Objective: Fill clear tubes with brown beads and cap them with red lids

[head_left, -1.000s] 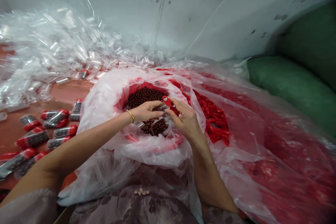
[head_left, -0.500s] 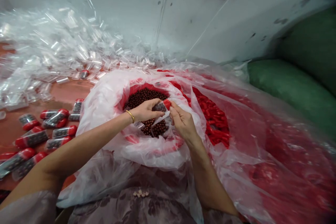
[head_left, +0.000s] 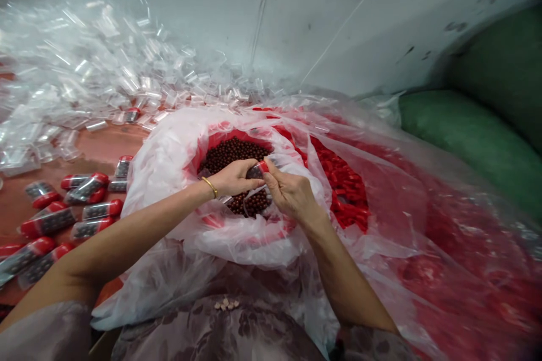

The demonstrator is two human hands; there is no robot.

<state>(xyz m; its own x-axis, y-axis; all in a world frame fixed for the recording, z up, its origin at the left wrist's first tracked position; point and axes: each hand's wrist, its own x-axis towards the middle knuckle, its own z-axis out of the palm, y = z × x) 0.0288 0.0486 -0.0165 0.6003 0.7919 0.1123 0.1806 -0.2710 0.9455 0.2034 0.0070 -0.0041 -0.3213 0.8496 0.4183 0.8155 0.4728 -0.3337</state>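
Between my hands is a clear plastic tube with a red cap [head_left: 255,170], dark beads showing inside it. My left hand [head_left: 234,178], a gold bangle at its wrist, is closed around the tube's clear body. The fingers of my right hand [head_left: 288,187] are pinched at the red cap end. Both hands are above a bag of dark brown beads [head_left: 237,152], whose white plastic rim [head_left: 165,152] is rolled outward. Some beads are hidden under my hands.
Several filled tubes with red caps [head_left: 48,221] lie on the reddish table [head_left: 105,146] at left. Behind them is a big heap of clear empty tubes [head_left: 84,67]. Red caps [head_left: 345,192] fill a clear bag at right. Green sacks [head_left: 457,130] stand beyond, by the wall [head_left: 203,5].
My right hand has shifted slightly left and its fingers have closed further over the red cap. My left hand keeps its hold on the tube. The view has shifted a little.
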